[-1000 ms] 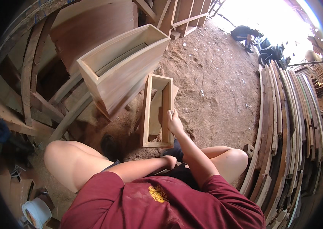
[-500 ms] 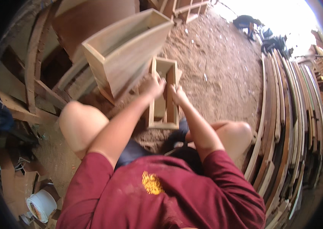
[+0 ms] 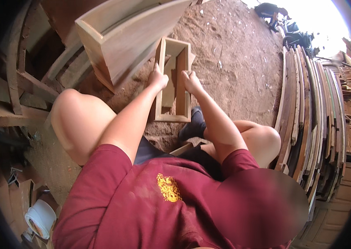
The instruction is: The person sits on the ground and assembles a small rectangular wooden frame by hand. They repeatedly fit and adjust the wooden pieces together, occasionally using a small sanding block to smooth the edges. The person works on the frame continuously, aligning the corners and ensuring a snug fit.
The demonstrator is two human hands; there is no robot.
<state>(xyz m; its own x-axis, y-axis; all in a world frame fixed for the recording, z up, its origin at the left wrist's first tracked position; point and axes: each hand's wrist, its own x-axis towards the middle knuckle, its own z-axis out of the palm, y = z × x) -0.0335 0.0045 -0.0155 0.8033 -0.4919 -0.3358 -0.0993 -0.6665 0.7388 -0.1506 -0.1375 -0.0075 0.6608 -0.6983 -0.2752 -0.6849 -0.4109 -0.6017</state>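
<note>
Maroon short-sleeved shirt, 1 yellow chest print, dark shorts.

Brown dirt floor — long planks stacked right — bright daylight beyond.

Left hand, right hand curled

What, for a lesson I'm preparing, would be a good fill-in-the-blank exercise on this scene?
1. The small box, held by the left hand and right hand, is made of ____.
2. The print on the maroon shirt is ____.
3. The long boards lie on the person's ____ side.

Missing words: wood; yellow; right.
</note>
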